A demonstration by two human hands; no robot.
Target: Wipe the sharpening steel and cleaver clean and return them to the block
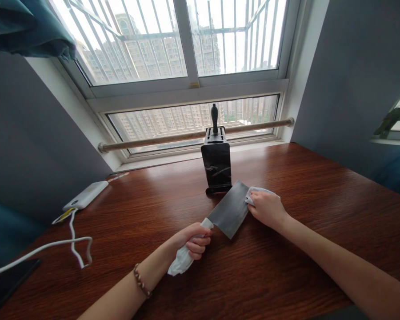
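Observation:
A cleaver (230, 210) with a wide grey blade slants up to the right over the wooden table. Its handle is covered by a white wrapping (182, 261), and my left hand (194, 240) is closed around it. At the blade's far right edge, my right hand (266, 208) grips a crumpled white cloth (262, 191) that touches the metal. The fingers of my right hand are bent over the cloth and partly hidden. Just behind the blade's upper corner stands a black knife block (216, 166) with a dark-handled tool (214, 118) upright in it.
The brown wooden table (146, 200) reaches the window sill. A white power strip (86, 195) with white cables (72, 235) lies at the left. A dark flat object (13, 284) is at the lower left edge. A horizontal rail (166, 140) crosses the window behind the knife block.

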